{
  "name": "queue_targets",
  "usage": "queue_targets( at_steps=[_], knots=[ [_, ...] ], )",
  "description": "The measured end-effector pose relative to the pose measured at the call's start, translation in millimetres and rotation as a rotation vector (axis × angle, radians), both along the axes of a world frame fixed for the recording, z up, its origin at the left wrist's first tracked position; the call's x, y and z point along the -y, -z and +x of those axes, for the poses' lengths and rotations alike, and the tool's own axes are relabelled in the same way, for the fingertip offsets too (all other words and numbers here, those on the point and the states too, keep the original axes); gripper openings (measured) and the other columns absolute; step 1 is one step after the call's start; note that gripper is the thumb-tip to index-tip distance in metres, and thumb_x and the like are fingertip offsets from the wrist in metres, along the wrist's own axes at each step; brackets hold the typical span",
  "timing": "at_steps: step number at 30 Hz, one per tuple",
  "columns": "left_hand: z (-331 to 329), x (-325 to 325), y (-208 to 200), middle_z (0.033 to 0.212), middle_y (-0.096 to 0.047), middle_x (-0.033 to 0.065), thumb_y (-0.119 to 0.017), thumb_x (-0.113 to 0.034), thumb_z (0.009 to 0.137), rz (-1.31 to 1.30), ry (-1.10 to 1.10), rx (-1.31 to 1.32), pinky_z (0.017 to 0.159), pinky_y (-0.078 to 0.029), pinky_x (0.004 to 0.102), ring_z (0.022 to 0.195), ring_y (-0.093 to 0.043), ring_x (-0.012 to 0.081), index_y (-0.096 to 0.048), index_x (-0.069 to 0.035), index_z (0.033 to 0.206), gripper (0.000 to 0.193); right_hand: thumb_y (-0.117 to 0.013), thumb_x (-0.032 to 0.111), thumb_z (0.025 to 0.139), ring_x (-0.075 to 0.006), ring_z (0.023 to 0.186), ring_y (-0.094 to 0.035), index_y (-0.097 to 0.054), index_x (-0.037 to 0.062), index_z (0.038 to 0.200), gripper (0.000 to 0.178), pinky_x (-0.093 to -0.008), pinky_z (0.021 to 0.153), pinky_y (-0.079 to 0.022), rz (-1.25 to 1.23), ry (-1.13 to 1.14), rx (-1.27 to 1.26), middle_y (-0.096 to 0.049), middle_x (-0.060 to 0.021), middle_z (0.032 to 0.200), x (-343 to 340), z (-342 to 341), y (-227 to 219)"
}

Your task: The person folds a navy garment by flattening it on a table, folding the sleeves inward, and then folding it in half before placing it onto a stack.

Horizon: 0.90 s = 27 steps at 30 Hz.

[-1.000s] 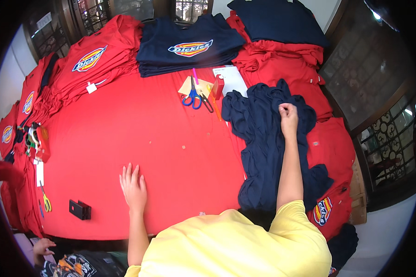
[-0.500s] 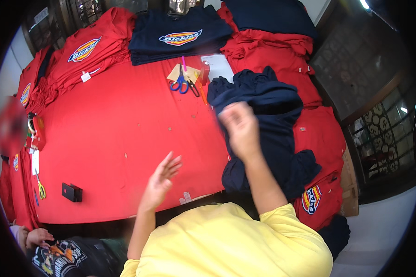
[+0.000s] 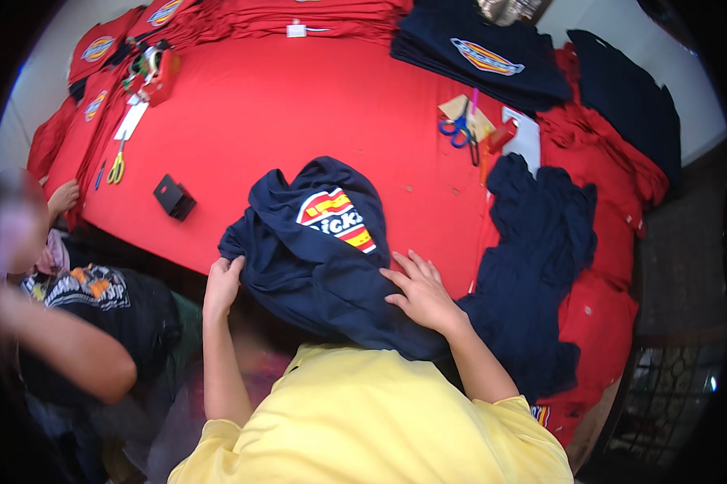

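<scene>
A crumpled navy T-shirt (image 3: 315, 262) with a red, yellow and white chest print lies in front of me, over the near edge of the red-covered table. My left hand (image 3: 223, 284) pinches its left edge between thumb and fingers. On the shirt's right side rests my right hand (image 3: 421, 292), fingers spread and flat, gripping nothing. Right of that hand is a loose heap of navy shirts (image 3: 533, 250).
Blue-handled scissors (image 3: 457, 129) and a red box-shaped item (image 3: 502, 135) lie at the back right. Near the left edge are a small black holder (image 3: 174, 198), yellow scissors (image 3: 116, 168) and a red tape dispenser (image 3: 163, 77). Shirt stacks line the table. A person (image 3: 97, 323) sits at left.
A navy shirt now lies spread before me, with my left hand gripping it and my right resting on it; both hands were empty-looking or blurred before. The view has turned left.
</scene>
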<state>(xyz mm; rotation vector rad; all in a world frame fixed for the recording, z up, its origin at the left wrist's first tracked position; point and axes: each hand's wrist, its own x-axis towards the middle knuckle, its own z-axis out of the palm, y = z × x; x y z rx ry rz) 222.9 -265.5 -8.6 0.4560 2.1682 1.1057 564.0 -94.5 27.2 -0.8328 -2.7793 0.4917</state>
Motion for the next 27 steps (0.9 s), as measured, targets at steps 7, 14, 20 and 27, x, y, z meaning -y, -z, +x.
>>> queue_targets(
  at_steps=[7,14,20,27],
  knots=[
    [30.7,-19.5,-66.8,0.086,-0.063,0.0186,-0.058,-0.028,0.092,0.110,-0.140,-0.614,0.076,-0.048,0.0397,0.080,-0.063,0.0323,-0.064,0.002,0.087,0.031,-0.051,0.016,0.094,-0.0348,0.099,-0.058,-0.065,-0.0007,0.102,0.023,-0.0421,0.086,-0.045,-0.354,0.065,-0.373,-0.062,-0.0178,0.101,-81.4,-80.0,-10.9],
    [24.8,-113.8,-19.3,0.087,-0.064,0.0184,-0.061,-0.039,0.089,-0.043,0.054,-0.679,0.072,-0.048,0.0446,0.084,-0.063,0.0369,-0.057,-0.002,0.095,0.038,-0.065,0.029,0.085,-0.0365,0.106,-0.053,-0.058,0.0033,0.113,0.039,-0.0473,0.091,-0.042,-0.043,0.153,-0.168,-0.060,-0.0184,0.107,-110.3,-220.2,28.4],
    [49.4,-2.5,0.4,0.098,-0.063,0.0082,-0.058,-0.009,0.085,0.882,-0.227,0.498,0.081,-0.049,0.0402,0.092,-0.063,0.0242,-0.052,0.000,0.115,0.033,-0.068,0.012,0.076,-0.0373,0.089,-0.058,-0.052,0.0042,0.092,0.023,-0.0477,0.076,-0.045,-0.440,-0.277,-0.148,-0.061,-0.0176,0.090,-10.7,-138.8,33.4],
    [124.5,143.4,-1.2,0.120,-0.061,0.0183,-0.064,-0.019,0.085,0.683,0.187,1.278,0.096,-0.047,0.0399,0.110,-0.061,0.0260,-0.052,0.010,0.122,0.048,-0.047,0.003,0.083,-0.0236,0.074,-0.065,-0.050,0.0014,0.102,0.019,-0.0363,0.068,-0.049,-0.773,0.196,-0.535,-0.064,-0.0164,0.080,-23.0,-72.0,-10.2]
  ],
)
